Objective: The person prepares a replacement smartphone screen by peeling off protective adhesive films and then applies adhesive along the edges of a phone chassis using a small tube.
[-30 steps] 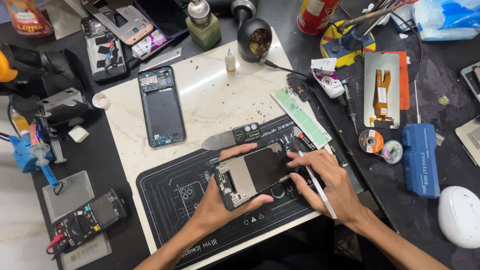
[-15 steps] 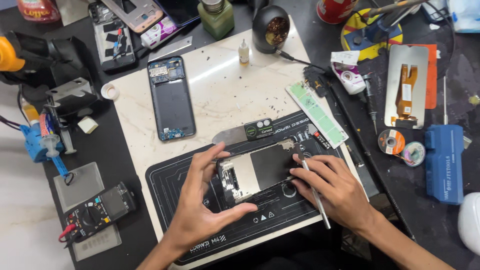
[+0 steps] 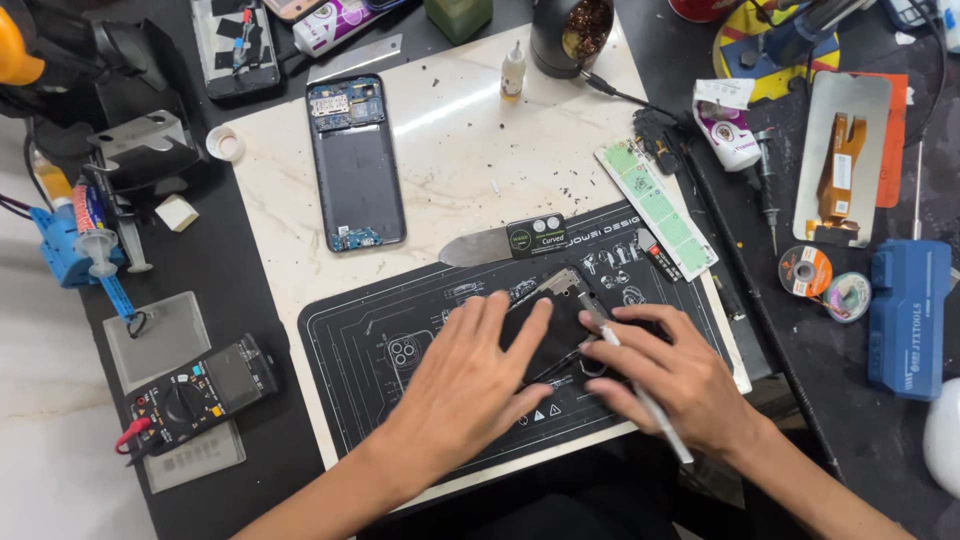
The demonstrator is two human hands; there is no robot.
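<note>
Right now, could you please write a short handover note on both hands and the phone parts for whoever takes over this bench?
Left hand: flat on the dark phone part, pressing it onto the black work mat.
Right hand: holds a thin white-handled tool, its tip at the part's right edge.
Open phone body: lies apart on the white board, back off, insides showing.
Flat metal pry blade: untouched, just above the mat.
Multimeter: at the left, unused.
Done: phone body is opened. Left: the part under the hands is not yet back in the body.
</note>
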